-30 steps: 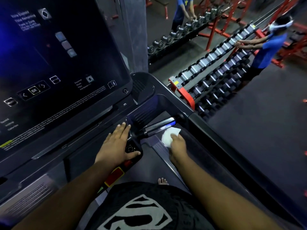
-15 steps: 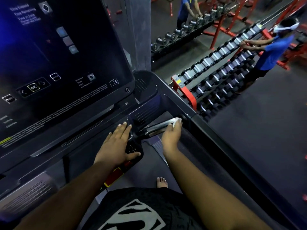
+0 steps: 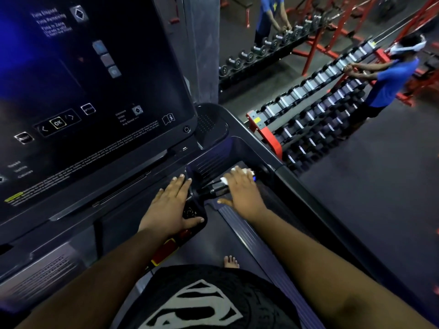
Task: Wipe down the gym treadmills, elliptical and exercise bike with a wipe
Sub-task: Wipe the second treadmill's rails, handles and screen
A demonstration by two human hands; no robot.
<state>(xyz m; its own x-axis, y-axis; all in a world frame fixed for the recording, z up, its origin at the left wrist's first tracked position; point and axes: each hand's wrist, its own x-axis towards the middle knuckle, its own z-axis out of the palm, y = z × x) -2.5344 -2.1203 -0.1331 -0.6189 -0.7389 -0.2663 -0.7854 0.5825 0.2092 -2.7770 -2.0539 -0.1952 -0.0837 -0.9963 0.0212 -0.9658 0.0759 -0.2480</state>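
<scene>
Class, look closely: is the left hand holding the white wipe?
No, the wipe is under the right hand on the handlebar.

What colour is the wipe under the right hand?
White; the wipe shows best in the head view, peeking out around the right hand.

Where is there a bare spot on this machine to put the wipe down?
The dark ledge under the console screen, left of the left hand, looks bare. It is crowded at the handlebar, where the right hand presses the wipe.
</scene>
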